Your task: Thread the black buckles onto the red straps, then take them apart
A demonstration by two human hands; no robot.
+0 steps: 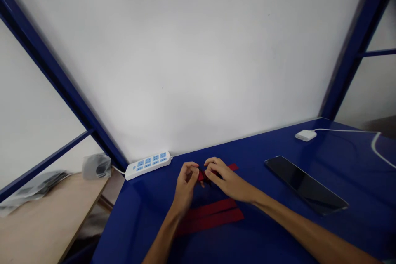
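Observation:
Close together over the blue table (260,231), my two hands work at a small folded piece of red strip (201,175), perhaps ribbon or paper. The thumb and fingers of my left hand (186,185) pinch its left side. From the right, my right hand (224,179) curls its fingers at the other side; the fingertips partly hide what they hold. Another bit of red strip (233,167) shows behind the right hand. Flat on the table nearer to me lie two long red strips (213,219) side by side, partly behind my left wrist.
A white power strip (148,165) lies at the table's back left edge, by the white wall (198,57). To the right are a dark tablet (305,183) and a white charger (306,135) with its cable. A wooden table (40,222) with plastic-wrapped items stands left.

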